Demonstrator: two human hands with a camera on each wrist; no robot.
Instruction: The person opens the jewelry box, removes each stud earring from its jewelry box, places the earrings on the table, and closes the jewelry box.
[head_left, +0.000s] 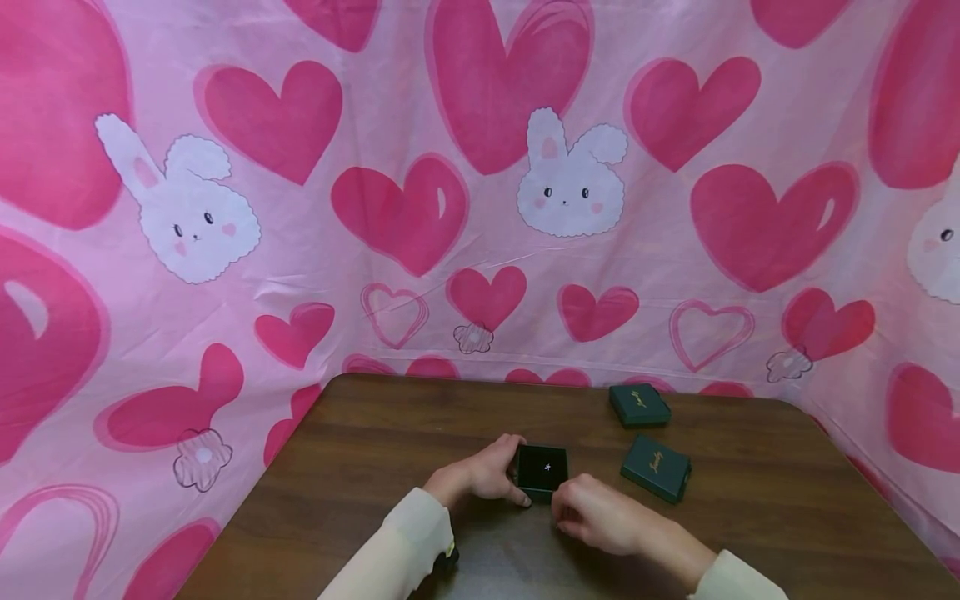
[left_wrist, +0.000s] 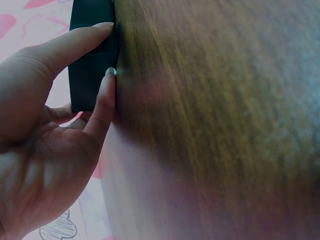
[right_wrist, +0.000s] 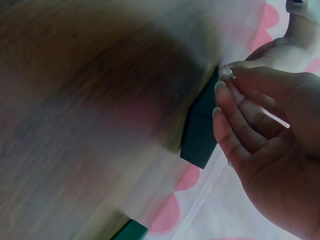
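Note:
A dark green jewelry box (head_left: 534, 495) with a black insert stands uncovered on the table. A tiny silvery piece (head_left: 547, 467) shows bright on the insert. My left hand (head_left: 497, 469) grips the box from its left side; in the left wrist view the thumb lies along the green wall (left_wrist: 90, 82) and the fingers curl around its end. My right hand (head_left: 600, 512) is at the box's front right corner. Between its thumb and index fingertip it pinches a small silver stud earring (right_wrist: 228, 72) with a thin post, seen in the right wrist view.
Two flat dark green pieces with gold lettering lie right of the box: a nearer one (head_left: 656, 468) and a farther one (head_left: 640, 405) by the back edge. The brown wooden table (head_left: 420, 425) meets a pink heart-and-rabbit cloth (head_left: 480, 250) behind.

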